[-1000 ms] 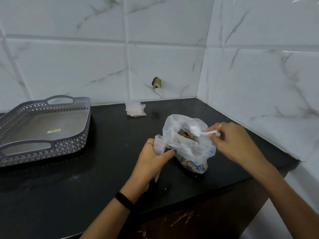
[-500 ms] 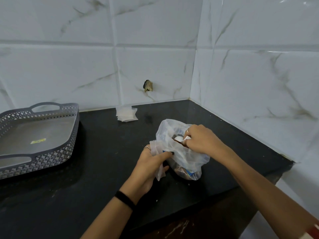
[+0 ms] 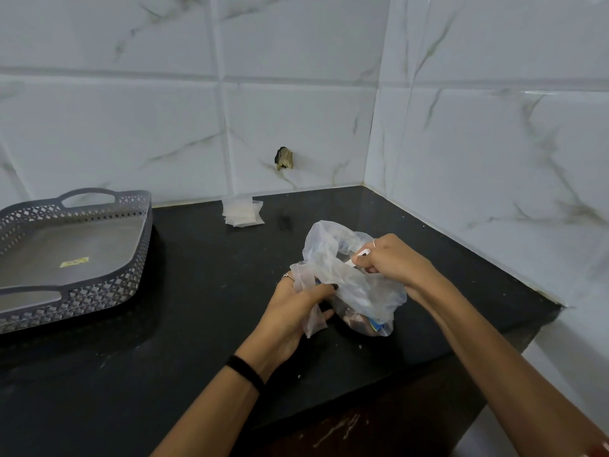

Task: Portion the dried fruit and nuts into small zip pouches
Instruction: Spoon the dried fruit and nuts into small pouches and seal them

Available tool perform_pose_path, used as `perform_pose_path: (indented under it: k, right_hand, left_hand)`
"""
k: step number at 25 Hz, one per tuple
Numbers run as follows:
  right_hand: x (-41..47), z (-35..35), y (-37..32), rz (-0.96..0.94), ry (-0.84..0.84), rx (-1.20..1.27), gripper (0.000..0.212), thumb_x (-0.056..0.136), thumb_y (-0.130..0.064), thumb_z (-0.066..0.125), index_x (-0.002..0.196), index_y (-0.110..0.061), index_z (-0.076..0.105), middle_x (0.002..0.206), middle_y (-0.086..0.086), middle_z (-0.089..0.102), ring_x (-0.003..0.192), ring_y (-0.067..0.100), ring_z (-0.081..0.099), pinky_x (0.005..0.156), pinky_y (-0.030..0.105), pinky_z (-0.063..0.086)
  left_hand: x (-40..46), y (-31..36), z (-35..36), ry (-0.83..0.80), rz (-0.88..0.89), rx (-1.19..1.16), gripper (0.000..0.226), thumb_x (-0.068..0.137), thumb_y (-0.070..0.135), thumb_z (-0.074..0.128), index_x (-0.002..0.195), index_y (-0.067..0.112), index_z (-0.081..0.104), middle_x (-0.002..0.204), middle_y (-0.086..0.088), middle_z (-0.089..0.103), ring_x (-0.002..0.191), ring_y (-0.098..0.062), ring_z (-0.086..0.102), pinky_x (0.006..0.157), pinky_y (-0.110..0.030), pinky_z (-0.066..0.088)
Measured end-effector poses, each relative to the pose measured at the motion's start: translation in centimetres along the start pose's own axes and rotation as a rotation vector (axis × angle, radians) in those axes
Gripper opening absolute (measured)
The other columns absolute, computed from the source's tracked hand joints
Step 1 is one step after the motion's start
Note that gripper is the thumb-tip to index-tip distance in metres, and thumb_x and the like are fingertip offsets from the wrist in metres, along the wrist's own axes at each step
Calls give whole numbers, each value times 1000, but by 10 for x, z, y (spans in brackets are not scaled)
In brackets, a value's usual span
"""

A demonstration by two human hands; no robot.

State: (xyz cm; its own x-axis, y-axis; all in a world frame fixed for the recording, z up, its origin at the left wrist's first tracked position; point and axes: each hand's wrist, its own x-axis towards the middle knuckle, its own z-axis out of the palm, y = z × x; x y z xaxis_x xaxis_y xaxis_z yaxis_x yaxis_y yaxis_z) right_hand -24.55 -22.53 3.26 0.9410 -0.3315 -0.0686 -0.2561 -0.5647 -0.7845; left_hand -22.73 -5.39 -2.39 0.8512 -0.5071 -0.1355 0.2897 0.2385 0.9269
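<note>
A crumpled clear plastic bag (image 3: 356, 285) of brown dried fruit and nuts stands on the black counter (image 3: 197, 308). My left hand (image 3: 296, 308) pinches a small clear zip pouch (image 3: 308, 301) against the bag's left edge. My right hand (image 3: 392, 262) grips the handle of a white plastic spoon (image 3: 357, 257) at the bag's mouth; the spoon's bowl is hidden inside the bag. A stack of spare small pouches (image 3: 242, 212) lies by the back wall.
A grey perforated tray (image 3: 72, 255) with handles sits at the left of the counter. Marble-look tiled walls close the back and right sides. The counter's front edge runs just below my forearms, and its right end stops near the wall.
My right hand has gone from holding the spoon above the bag to pushing it down into the bag's mouth. My left hand keeps its hold on the pouch.
</note>
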Motion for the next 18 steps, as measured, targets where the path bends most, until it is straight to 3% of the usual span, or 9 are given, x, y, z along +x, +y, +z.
perform_pose_path:
  k: [4, 9, 16, 18]
  right_hand:
    - [-5, 2, -1, 2, 16, 68, 35, 84, -10, 61, 50, -10, 56, 42, -5, 43, 50, 11, 38, 61, 27, 32]
    - [-9, -4, 4, 96, 6, 322, 14, 88, -12, 61, 84, -1, 70, 46, -3, 43, 48, 9, 33, 53, 21, 29]
    - [-18, -19, 11, 191, 32, 659, 17, 87, -14, 59, 86, -1, 70, 47, -2, 42, 45, 9, 32, 53, 23, 32]
    - [-23, -25, 10, 205, 28, 728, 18, 86, -14, 58, 74, -7, 70, 47, -2, 40, 44, 9, 31, 54, 24, 32]
  left_hand:
    - [0, 1, 3, 21, -1, -44, 37, 86, -3, 62, 121, 10, 59, 116, -15, 69, 106, -27, 68, 87, -46, 57]
    - [-3, 3, 2, -16, 13, -51, 41, 86, -5, 61, 125, 8, 56, 117, -16, 68, 108, -29, 66, 87, -46, 57]
    - [-3, 0, -3, 17, 11, 3, 52, 83, 4, 69, 130, 19, 52, 123, -7, 66, 110, -23, 65, 90, -46, 56]
    - [-3, -2, -5, 41, 16, 43, 54, 82, 8, 71, 130, 20, 51, 124, -6, 65, 111, -22, 64, 91, -46, 55]
